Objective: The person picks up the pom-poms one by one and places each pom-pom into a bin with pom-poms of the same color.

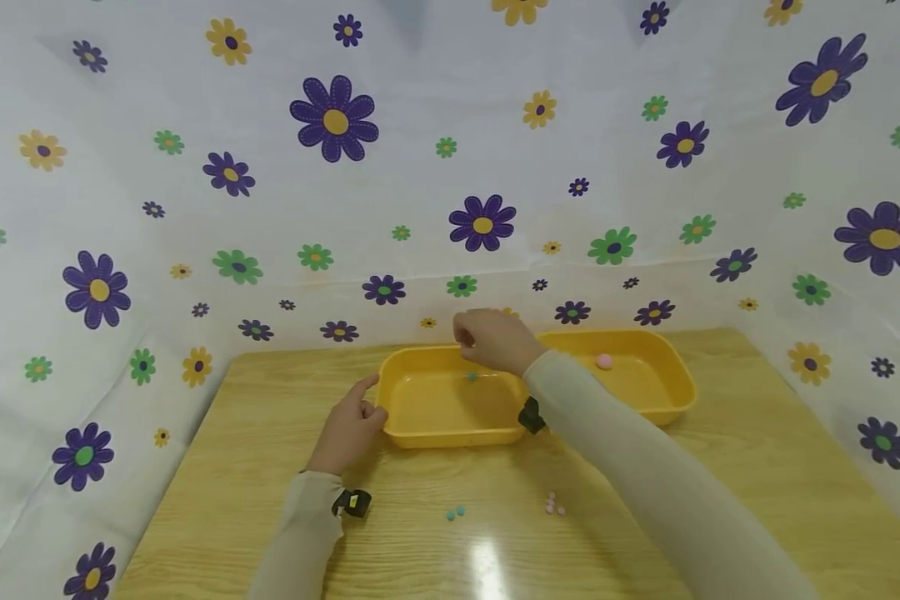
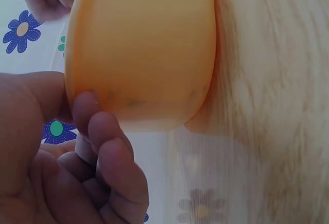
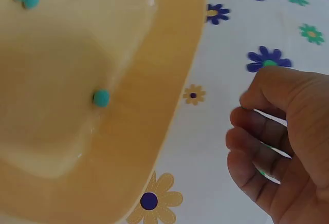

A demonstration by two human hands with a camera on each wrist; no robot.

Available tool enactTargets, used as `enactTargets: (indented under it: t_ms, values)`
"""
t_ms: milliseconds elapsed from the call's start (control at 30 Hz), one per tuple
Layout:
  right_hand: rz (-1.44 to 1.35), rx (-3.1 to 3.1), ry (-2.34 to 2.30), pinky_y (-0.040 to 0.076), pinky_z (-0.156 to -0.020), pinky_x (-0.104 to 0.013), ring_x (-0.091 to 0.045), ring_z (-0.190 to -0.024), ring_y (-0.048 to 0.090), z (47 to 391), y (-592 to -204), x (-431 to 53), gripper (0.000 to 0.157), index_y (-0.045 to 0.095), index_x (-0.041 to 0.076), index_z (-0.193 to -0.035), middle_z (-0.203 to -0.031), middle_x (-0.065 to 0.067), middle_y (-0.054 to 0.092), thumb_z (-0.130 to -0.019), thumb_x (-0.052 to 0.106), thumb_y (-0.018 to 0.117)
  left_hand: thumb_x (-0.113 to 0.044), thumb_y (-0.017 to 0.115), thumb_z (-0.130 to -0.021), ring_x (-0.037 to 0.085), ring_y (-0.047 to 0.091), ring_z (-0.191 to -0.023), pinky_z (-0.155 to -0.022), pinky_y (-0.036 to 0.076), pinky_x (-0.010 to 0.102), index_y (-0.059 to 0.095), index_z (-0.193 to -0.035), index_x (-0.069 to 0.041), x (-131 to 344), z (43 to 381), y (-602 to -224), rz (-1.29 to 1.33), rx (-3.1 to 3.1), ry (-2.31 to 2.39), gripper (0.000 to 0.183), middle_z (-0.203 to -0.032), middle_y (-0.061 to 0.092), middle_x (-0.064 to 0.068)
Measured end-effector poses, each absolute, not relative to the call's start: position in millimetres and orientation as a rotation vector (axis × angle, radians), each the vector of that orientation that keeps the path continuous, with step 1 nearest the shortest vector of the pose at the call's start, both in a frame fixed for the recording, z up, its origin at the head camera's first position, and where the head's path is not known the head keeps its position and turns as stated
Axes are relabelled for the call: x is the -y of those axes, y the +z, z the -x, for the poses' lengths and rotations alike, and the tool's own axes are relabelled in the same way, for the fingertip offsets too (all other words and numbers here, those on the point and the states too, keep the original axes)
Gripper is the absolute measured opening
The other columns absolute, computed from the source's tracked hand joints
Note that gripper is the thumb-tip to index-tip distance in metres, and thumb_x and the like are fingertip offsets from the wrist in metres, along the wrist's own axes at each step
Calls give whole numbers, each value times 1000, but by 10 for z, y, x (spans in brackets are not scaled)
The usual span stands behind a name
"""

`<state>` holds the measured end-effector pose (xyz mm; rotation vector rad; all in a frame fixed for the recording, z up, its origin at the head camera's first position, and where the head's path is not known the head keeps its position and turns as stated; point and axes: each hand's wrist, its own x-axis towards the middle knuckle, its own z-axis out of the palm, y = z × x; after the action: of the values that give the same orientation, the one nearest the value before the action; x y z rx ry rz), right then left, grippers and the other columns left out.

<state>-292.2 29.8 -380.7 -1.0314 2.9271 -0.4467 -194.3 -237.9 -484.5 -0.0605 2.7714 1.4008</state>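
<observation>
Furthest left, the left hand [image 1: 348, 429] pinched the end of the left tray [image 1: 450, 438] with curled fingers, a light hold that suited steadying without tipping. Two teal balls [image 1: 451, 516] lay on the table [image 1: 255, 500] in front; being round, they called for a gentle fingertip pinch from above. Another teal ball [image 3: 101, 98] sat inside the left tray, near its far wall. Over that side hung the right hand [image 1: 495, 340], its fingers bent inward; whether they held anything could not be told. Any release was best made low, inside the rim, to limit bouncing. Further right, small pink balls [image 1: 551, 505] lay clustered on the table, needing care against scattering. The right sleeve [image 1: 645, 454] partly hid the right tray [image 1: 686, 390], where a larger pink ball [image 1: 604, 362] lay, so clearance there mattered.
</observation>
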Motion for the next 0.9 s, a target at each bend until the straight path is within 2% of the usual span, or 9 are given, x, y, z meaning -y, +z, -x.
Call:
enactTargets:
  t_ms: [267,367,567,900]
  values:
    - [1172,-2661,16,49,-71,-31,-16,-77,56,3294,-4117,92,17,62,20,-83,-82,5,62,-90,13,76,-13,60,-97,17,49,-65,-61,42,29,41,-157,-15,2377,1940,-4835,64,-2766,1413,64,-81,58,4]
    - [1199,-2586,147,49,-70,-30,-14,-74,55,3289,-4269,195,22,62,23,-78,-78,8,61,-89,12,78,-13,60,-96,17,48,-65,-59,41,29,41,-157,-15,2380,1935,-4822,76,-2763,1419,63,-81,57,4]
    - [1291,-2511,355,41,-61,-28,-13,-63,46,3168,-4449,284,31,56,20,-67,-67,6,53,-91,6,69,-15,59,-98,16,48,-65,-58,41,28,40,-158,-17,2363,1919,-4852,91,-2733,1442,63,-81,56,3]
    - [1297,-2515,285,44,-66,-29,-15,-66,49,3172,-4510,242,25,59,19,-72,-71,5,56,-93,9,68,-15,59,-98,16,46,-62,-56,38,27,40,-158,-18,2387,1930,-4846,84,-2747,1436,63,-78,54,2]
